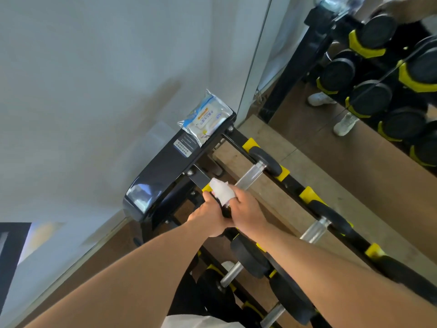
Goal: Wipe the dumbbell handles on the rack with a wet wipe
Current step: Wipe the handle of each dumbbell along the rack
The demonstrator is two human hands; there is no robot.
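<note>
A black dumbbell rack (163,171) with yellow saddles runs from the middle to the lower right. The first dumbbell on its top row has a steel handle (250,174) and a black far head (269,162). My right hand (248,209) holds a bunched white wet wipe (222,190) at the near end of that handle. My left hand (208,214) curls around the dumbbell's near head (225,213), which is mostly hidden. A pack of wet wipes (204,119) lies on the rack's end cap.
More dumbbells sit on the rack, one (314,230) further along the top row and two (236,273) (272,313) on the lower row. A wall mirror (378,95) on the right reflects dumbbells and shoes. A white wall (94,91) stands close on the left.
</note>
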